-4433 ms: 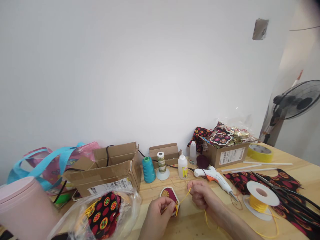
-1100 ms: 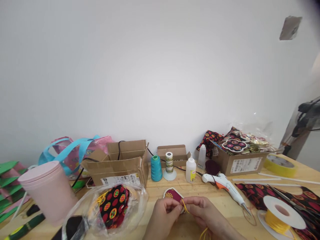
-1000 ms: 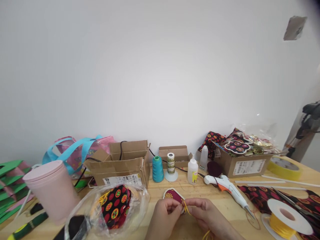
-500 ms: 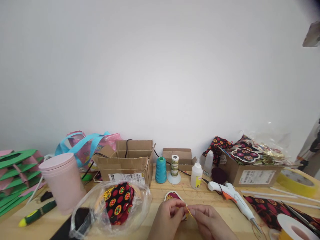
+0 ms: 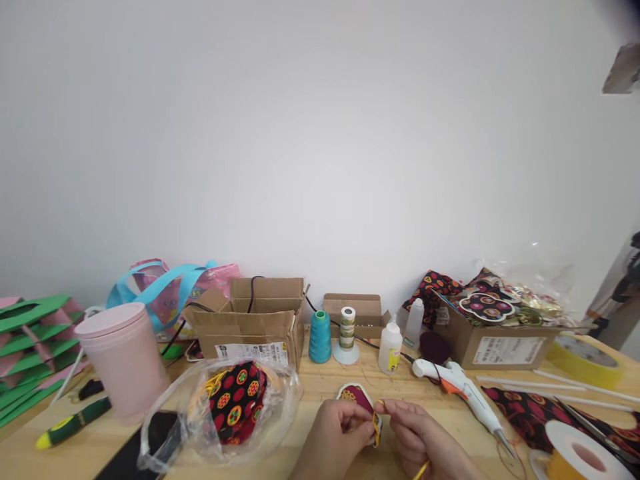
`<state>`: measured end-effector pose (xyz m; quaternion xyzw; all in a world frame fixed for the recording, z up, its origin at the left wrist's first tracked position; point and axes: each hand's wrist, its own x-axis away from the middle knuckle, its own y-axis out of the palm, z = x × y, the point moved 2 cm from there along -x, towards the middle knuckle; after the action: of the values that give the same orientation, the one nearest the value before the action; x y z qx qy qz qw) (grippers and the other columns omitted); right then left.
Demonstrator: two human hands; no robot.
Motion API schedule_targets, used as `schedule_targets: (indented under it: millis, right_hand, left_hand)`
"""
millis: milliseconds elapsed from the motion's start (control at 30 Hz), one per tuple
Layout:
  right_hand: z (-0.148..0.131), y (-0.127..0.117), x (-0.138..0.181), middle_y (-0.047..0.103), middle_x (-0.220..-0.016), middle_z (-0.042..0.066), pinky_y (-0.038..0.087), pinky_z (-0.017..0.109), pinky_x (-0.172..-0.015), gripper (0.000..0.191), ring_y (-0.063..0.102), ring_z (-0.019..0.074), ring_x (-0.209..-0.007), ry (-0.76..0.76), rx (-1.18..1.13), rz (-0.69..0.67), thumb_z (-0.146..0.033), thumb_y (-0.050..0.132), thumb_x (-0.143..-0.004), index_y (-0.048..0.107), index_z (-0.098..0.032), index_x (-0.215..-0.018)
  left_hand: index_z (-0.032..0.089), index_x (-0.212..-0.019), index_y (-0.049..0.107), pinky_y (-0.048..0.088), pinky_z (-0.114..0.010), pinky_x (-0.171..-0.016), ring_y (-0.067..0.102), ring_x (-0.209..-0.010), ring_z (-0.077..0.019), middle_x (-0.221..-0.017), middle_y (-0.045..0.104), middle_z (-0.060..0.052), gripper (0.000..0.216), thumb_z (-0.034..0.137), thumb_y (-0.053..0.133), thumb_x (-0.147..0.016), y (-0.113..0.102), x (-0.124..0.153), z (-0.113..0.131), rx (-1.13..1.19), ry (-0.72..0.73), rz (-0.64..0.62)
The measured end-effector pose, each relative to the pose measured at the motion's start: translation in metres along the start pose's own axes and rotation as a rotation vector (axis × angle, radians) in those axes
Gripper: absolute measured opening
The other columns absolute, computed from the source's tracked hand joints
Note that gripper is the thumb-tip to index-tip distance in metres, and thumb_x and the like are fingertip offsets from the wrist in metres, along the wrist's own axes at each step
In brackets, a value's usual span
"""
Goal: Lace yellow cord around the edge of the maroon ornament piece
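Observation:
At the bottom centre my left hand [image 5: 334, 441] pinches a small maroon padded fabric piece [image 5: 356, 395] with a white edge and yellow pattern. My right hand [image 5: 419, 440] is closed on a yellow cord [image 5: 375, 424] that loops against the piece's right edge; a length of the cord trails down below that hand. Both hands touch at the piece, just above the wooden table [image 5: 320, 387]. Only the piece's top shows; the rest is hidden behind my fingers.
A white glue gun [image 5: 457, 388] lies right of my hands, a yellow cord spool [image 5: 580, 457] and patterned fabric [image 5: 525, 410] further right. A plastic bag of patterned fabric [image 5: 230, 408], pink cup [image 5: 124, 360], cardboard boxes [image 5: 253, 323], thread cones [image 5: 320, 337] and glue bottle [image 5: 390, 348] stand behind.
The view has swung left over the last seconds. My hands have come together at the fabric piece, and the yellow cord now lies folded against its right edge.

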<state>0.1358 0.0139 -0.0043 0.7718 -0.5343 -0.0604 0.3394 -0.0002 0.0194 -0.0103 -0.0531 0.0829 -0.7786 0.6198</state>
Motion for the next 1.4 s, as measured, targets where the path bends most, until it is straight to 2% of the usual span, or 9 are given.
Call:
schedule_targets:
  millis: [200, 467, 567, 700, 800, 900, 1100, 1233, 1400]
  right_hand:
    - [-0.002, 0.004, 0.006, 0.018, -0.031, -0.014, 0.005, 0.015, -0.029, 0.024, 0.006, 0.0006, -0.030, -0.056, -0.065, 0.063, -0.030, 0.067, -0.054, 0.058, -0.012, -0.067]
    - [0.002, -0.004, 0.000, 0.020, -0.023, -0.014, 0.006, 0.017, -0.029, 0.025, 0.009, 0.0024, -0.025, 0.023, 0.053, -0.018, -0.035, 0.057, -0.062, 0.057, -0.015, -0.077]
    - [0.003, -0.001, -0.002, 0.022, -0.024, -0.014, 0.006, 0.017, -0.029, 0.027, 0.010, 0.0023, -0.024, -0.039, 0.187, -0.024, -0.036, 0.056, -0.063, 0.055, -0.014, -0.079]
    - [0.004, 0.009, -0.001, 0.029, -0.032, -0.012, 0.007, 0.017, -0.032, 0.031, 0.015, 0.0023, -0.028, -0.175, 0.486, 0.054, -0.040, 0.058, -0.061, 0.054, -0.015, -0.079]
    - [0.003, 0.010, 0.000, 0.029, -0.039, -0.010, 0.013, 0.017, -0.036, 0.030, 0.022, 0.0049, -0.036, -0.335, 0.781, 0.118, -0.042, 0.055, -0.063, 0.057, -0.015, -0.075]
    - [0.003, 0.006, 0.001, 0.033, -0.043, -0.008, 0.019, 0.018, -0.040, 0.025, 0.029, 0.0075, -0.042, -0.437, 1.015, 0.134, -0.038, 0.050, -0.069, 0.059, -0.017, -0.079]
    - [0.003, 0.002, 0.002, 0.039, -0.041, -0.007, 0.023, 0.019, -0.043, 0.016, 0.034, 0.0090, -0.041, -0.507, 1.291, 0.216, -0.026, 0.049, -0.069, 0.060, -0.022, -0.081]
    - [-0.002, 0.006, 0.005, 0.052, -0.046, -0.003, 0.026, 0.020, -0.044, 0.015, 0.042, 0.0109, -0.043, -0.519, 1.381, 0.282, -0.028, 0.050, -0.068, 0.063, -0.024, -0.076]
    - [-0.005, 0.008, 0.008, 0.064, -0.056, 0.000, 0.029, 0.021, -0.048, 0.012, 0.052, 0.0140, -0.050, -0.488, 1.471, 0.343, -0.030, 0.054, -0.066, 0.065, -0.025, -0.063]
  left_hand:
    - [0.011, -0.066, 0.066, 0.040, -0.023, -0.052, 0.055, -0.056, -0.0157, -0.059, 0.065, -0.005, 0.019, 0.025, 0.055, -0.063, 0.001, 0.000, 0.004, -0.099, 0.006, 0.016]
    - [0.011, -0.063, 0.064, 0.042, -0.024, -0.056, 0.057, -0.060, -0.0166, -0.062, 0.065, -0.004, 0.015, 0.024, 0.056, -0.061, -0.003, 0.005, 0.010, -0.037, -0.035, 0.080]
    - [0.011, -0.062, 0.063, 0.041, -0.023, -0.054, 0.056, -0.058, -0.0158, -0.059, 0.065, -0.004, 0.014, 0.024, 0.057, -0.060, -0.004, 0.005, 0.010, 0.004, -0.058, 0.087]
    - [0.011, -0.058, 0.061, 0.037, -0.021, -0.050, 0.053, -0.053, -0.0128, -0.053, 0.062, 0.000, 0.014, 0.026, 0.059, -0.058, -0.002, 0.003, 0.009, 0.081, -0.078, 0.077]
    - [0.012, -0.053, 0.058, 0.027, -0.018, -0.038, 0.041, -0.036, -0.0067, -0.042, 0.053, 0.005, 0.014, 0.026, 0.058, -0.057, 0.000, 0.002, 0.007, 0.104, -0.140, 0.056]
    - [0.013, -0.052, 0.055, 0.018, -0.018, -0.033, 0.031, -0.029, -0.0045, -0.033, 0.042, 0.009, 0.012, 0.024, 0.057, -0.056, 0.001, 0.003, 0.007, 0.134, -0.195, 0.032]
    - [0.014, -0.056, 0.053, 0.019, -0.018, -0.034, 0.032, -0.031, -0.0046, -0.033, 0.041, 0.009, 0.010, 0.023, 0.057, -0.056, 0.001, 0.005, 0.012, 0.165, -0.218, -0.009]
    - [0.013, -0.053, 0.054, 0.018, -0.018, -0.034, 0.029, -0.030, -0.0040, -0.032, 0.039, 0.009, 0.021, 0.032, 0.054, -0.061, 0.001, 0.004, 0.012, 0.124, -0.171, -0.057]
    - [0.013, -0.053, 0.054, 0.021, -0.017, -0.033, 0.032, -0.030, -0.0045, -0.034, 0.042, 0.008, 0.018, 0.028, 0.054, -0.062, 0.001, 0.002, 0.008, 0.102, -0.210, -0.019]
